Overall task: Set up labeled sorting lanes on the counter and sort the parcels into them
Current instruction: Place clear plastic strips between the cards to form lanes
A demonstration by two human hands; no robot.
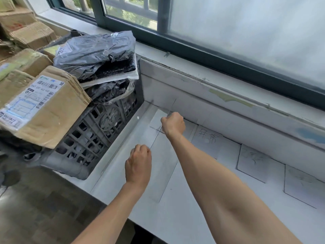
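Label cards (207, 140) down along tabletop (193, 217) back edge. Left hand (139, 164), right hand (173, 125) grips pinch thin strip (155, 138) between them. Parcels (95, 55) unsorted in crate (84, 138)

1. The bare counter (202, 217) at lower centre and lower right lies open.
2. At left, a grey crate (98, 138) heaped with a cardboard box (49, 110) and grey bags (93, 55) blocks the counter's end.
3. The wall (219, 110) under the sill closes the far side. Paper cards (253, 164) lie flat before it.
4. A thin line (155, 138), taut between the left hand (139, 166) and the right hand (173, 125), bars the centre.
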